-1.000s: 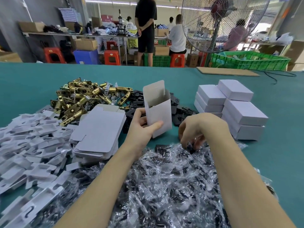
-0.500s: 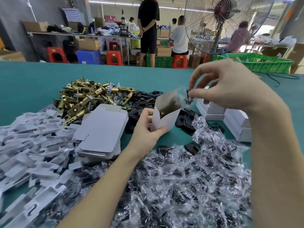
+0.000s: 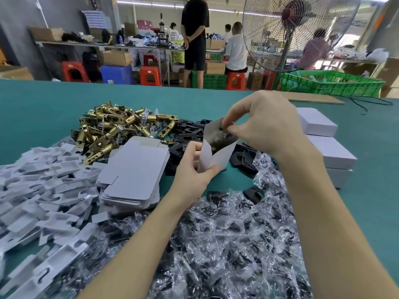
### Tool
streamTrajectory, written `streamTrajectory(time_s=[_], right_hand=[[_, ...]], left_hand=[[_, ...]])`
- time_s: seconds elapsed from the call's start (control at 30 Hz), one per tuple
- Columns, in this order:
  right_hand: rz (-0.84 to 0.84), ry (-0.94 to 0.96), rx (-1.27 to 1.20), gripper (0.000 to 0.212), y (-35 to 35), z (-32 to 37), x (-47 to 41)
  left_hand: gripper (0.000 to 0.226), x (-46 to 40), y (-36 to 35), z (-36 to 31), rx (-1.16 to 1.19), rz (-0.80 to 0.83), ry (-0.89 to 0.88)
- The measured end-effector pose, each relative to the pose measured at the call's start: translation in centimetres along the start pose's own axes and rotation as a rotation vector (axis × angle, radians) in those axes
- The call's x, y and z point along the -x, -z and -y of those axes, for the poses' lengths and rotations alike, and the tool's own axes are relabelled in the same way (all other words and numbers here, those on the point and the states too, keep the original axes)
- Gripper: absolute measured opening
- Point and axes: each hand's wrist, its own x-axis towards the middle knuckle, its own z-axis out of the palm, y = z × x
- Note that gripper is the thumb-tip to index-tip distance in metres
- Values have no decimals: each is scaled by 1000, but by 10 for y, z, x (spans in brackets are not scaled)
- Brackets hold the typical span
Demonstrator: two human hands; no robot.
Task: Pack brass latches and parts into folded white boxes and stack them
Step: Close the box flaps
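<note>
Holding one open box (image 3: 217, 155), left hand (image 3: 192, 175); right hand (image 3: 263, 126) pinching one packet (image 3: 224, 131).

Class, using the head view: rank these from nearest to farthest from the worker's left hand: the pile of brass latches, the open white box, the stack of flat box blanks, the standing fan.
1. open white box, gripped by the left hand
2. stack of flat box blanks, just to its left
3. pile of brass latches, beyond the blanks
4. standing fan, behind the table, far right
</note>
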Motion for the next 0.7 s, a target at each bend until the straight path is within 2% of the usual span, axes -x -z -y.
streamTrajectory(time_s=[0.17, 0.33, 0.47, 0.53, 0.63, 0.7], right_hand=[[259, -6, 106, 11, -4, -5, 2], [263, 3, 35, 24, -1, -8, -1], [441, -13, -32, 38, -4, -10, 1], [317, -36, -130, 35, -8, -17, -1], [-5, -78, -341, 22, -16, -30, -4], [-27, -227, -485, 10, -29, -40, -2]], left_hand=[[38, 0, 0, 2, -12, -1, 7], [35, -1, 1, 3, -3, -14, 15], [33, -2, -2, 4, 51, -8, 48], [33, -4, -2, 5, 75, -3, 76], [31, -5, -1, 4, 96, -24, 108], [30, -5, -2, 4, 79, -42, 99]])
